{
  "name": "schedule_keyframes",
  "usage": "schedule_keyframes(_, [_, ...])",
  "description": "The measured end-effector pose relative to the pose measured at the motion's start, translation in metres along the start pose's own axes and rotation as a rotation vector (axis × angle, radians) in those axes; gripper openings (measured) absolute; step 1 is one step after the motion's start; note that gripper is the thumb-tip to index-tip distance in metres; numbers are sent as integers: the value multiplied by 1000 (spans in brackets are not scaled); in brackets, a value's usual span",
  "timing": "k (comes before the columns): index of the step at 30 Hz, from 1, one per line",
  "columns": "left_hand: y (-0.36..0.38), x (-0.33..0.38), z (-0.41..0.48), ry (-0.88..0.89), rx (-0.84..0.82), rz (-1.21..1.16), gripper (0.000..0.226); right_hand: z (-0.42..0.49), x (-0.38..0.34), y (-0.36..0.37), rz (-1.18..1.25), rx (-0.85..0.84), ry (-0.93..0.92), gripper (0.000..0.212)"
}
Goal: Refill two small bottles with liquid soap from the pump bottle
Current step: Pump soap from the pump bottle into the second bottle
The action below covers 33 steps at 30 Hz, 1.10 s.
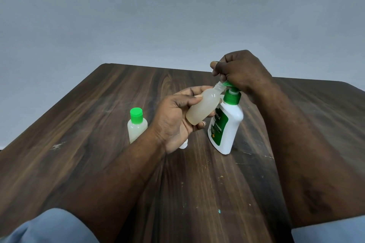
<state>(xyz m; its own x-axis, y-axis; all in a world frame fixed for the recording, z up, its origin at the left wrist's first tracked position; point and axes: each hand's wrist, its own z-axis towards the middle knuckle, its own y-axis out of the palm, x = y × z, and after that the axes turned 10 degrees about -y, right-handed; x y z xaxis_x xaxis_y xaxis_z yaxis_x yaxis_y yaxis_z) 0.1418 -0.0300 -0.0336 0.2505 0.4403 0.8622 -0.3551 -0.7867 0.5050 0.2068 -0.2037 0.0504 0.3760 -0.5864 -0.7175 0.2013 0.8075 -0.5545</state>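
White pump bottle (234, 124) bears a green label (220, 124) reading "ettol" and "ORIGINAL".

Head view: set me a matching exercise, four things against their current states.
Things: 1 left small bottle; 2 middle small bottle; 3 pump bottle; 4 right hand.
States: A curled over the pump head; B tilted, uncapped, held by the left hand; C standing apart, green cap on; D upright, white, green label.
Pairs: 1-C; 2-B; 3-D; 4-A.
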Motion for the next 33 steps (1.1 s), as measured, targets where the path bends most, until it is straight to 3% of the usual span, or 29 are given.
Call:
schedule_keyframes(28, [3, 0, -1, -26, 7, 4, 40, -1, -2, 1, -24, -26, 18, 21])
schedule_keyframes(33, [4, -1, -1, -22, 16, -21, 39, -4, -3, 0, -21, -8, -6, 30])
